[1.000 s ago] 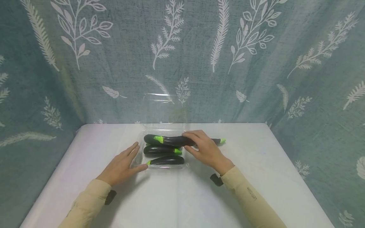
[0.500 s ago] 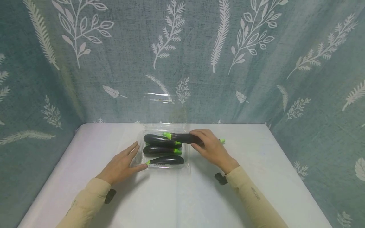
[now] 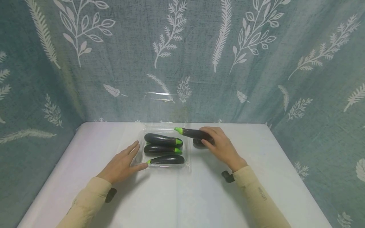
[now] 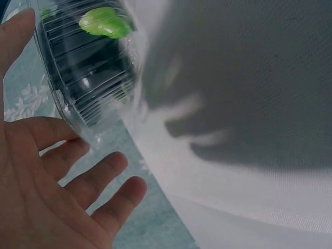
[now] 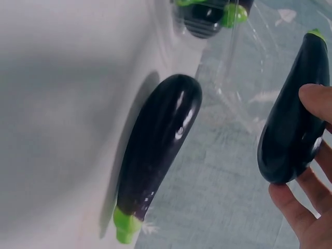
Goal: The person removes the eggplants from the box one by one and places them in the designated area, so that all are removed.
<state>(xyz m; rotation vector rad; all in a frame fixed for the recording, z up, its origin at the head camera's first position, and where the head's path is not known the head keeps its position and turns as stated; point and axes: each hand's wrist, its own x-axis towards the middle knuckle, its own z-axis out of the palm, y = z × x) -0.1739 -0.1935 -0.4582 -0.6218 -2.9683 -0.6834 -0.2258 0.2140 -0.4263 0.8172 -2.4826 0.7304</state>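
Eggplant (image 3: 194, 132) gripped by right hand (image 3: 223, 145), stem toward clear box (image 3: 186, 164)

Observed from the room: the right hand's thumb and fingers were clamped on the blunt end, thumb on one side, fingertips on the other. From those fingers the long axis ran to the person's left and slightly away, green stem leading. The stem tip overlapped the box's far right corner in the head view; its height over the rim could not be judged. The right hand was clearly nearer to that piece than the left.

Just below the same fingers, a loose eggplant (image 5: 158, 148) lay on the white table (image 3: 176, 196), stem pointing away from the box, opposite to the held one.

Left hand (image 3: 119, 166): fingers apart, holding nothing, beside the box's left wall, thumb by its near corner. Firm contact: not determinable. To the right of these fingertips, three eggplants (image 3: 162, 149) lay crosswise in the box, others partly hidden beneath. The nearest one's stem faced the left thumb; the other two faced the right hand. The lid (image 3: 166, 110) stood upright beyond both hands' fingers.
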